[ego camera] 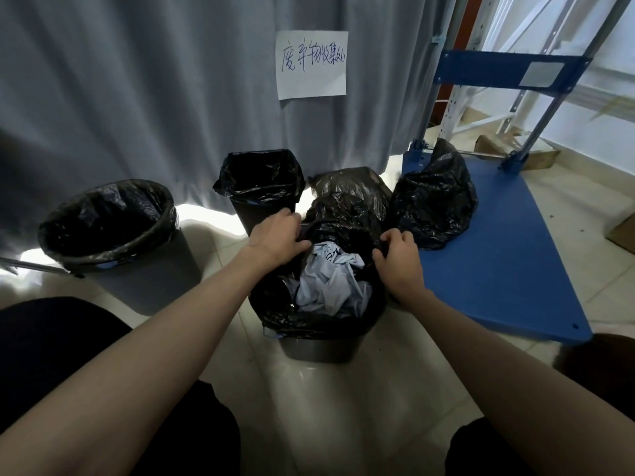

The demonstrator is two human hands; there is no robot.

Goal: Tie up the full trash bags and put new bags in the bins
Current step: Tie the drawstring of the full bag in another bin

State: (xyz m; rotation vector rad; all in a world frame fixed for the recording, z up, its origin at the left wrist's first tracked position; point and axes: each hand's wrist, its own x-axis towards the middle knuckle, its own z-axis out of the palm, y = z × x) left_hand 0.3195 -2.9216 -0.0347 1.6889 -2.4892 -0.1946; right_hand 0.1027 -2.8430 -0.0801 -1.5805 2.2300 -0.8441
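Note:
A grey bin (319,350) stands on the floor in front of me, lined with a black trash bag (285,310) that holds crumpled pale paper (330,280). My left hand (278,235) grips the bag's rim at the far left. My right hand (398,255) pinches the rim at the right side. Two more bins lined with black bags stand behind: a round one (106,225) at the left and a squarish one (261,180) at the centre. Filled black bags lie behind the near bin (350,190) and on the blue cart (433,201).
A grey curtain (137,80) with a handwritten paper sign (312,64) hangs at the back. The blue platform cart (498,262) with its upright handle fills the right side. Cardboard boxes (622,233) sit on the tiled floor at the far right. My dark-clothed knees frame the bottom.

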